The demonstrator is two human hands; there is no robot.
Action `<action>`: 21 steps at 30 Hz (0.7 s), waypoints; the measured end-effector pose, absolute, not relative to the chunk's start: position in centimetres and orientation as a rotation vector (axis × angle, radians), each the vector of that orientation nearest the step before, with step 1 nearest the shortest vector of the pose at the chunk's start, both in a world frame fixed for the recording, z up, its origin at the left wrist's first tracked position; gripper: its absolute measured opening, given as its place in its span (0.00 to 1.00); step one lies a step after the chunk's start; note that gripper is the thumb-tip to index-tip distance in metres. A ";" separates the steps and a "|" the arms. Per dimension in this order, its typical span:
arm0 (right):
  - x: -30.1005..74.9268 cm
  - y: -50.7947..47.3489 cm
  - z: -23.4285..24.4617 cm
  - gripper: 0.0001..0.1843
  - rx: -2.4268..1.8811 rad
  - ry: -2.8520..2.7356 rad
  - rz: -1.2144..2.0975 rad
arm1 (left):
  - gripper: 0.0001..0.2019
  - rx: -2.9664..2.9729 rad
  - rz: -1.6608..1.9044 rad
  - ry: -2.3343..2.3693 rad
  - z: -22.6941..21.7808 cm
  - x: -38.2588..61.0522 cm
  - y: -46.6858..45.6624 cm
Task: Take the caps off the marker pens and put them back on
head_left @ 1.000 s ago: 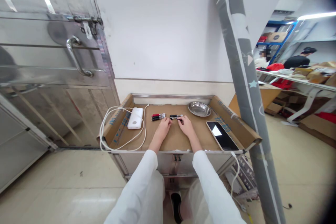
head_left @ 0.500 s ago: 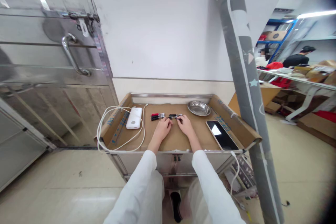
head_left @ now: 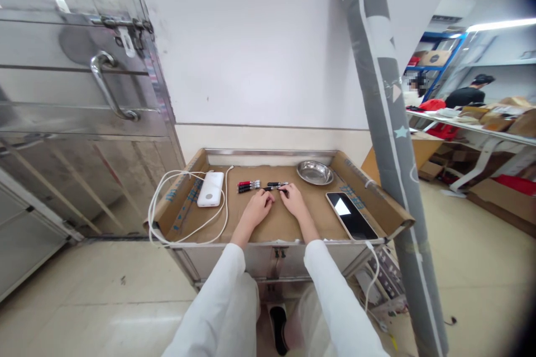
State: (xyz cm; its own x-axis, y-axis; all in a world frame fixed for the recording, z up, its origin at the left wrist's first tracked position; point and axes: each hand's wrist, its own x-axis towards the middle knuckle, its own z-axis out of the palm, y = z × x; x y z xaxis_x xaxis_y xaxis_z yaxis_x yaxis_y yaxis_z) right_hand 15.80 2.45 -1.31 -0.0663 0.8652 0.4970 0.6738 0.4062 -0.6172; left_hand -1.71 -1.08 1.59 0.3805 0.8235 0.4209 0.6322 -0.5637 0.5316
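My left hand (head_left: 258,204) and my right hand (head_left: 293,198) are close together above the cardboard-lined tabletop (head_left: 276,226). The fingers of both are closed at the two ends of a dark pen (head_left: 273,188), partly hidden by the fingertips. Just behind it lies another black pen (head_left: 277,183). To the left of my left hand several pens lie side by side: a red pen (head_left: 246,183) at the back, with black pens (head_left: 247,188) in front of it.
A white power bank (head_left: 210,188) with a looped white cable (head_left: 226,217) lies at left. At right are a round metal dish (head_left: 315,173) and a phone (head_left: 350,216) with a cable. A grey wrapped roll (head_left: 387,95) leans beside the table. Two people sit in the far right background.
The view has shifted slightly, so everything appears a little further left. My hands keep nearly the same place at the pen, with only small finger movement.
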 end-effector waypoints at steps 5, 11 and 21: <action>15.9 2.9 -1.7 0.10 -1.329 -1.814 0.233 | 0.08 2.331 0.951 1.265 1.8 -1.6 -1.0; 15.8 2.9 -1.7 0.10 -1.338 -1.822 0.223 | 0.08 2.323 0.954 1.267 1.6 -1.5 -0.7; 15.8 2.9 -1.7 0.10 -1.351 -1.819 0.225 | 0.08 2.312 0.971 1.279 1.3 -1.6 -0.5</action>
State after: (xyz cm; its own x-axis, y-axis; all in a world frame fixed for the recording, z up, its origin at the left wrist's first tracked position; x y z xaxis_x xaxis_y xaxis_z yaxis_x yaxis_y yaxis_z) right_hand 15.84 2.88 -1.73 -0.0687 0.8568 0.5111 0.7068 0.4033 -0.5811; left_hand -1.58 -0.53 1.29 0.3664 0.8371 0.4061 0.6160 -0.5454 0.5684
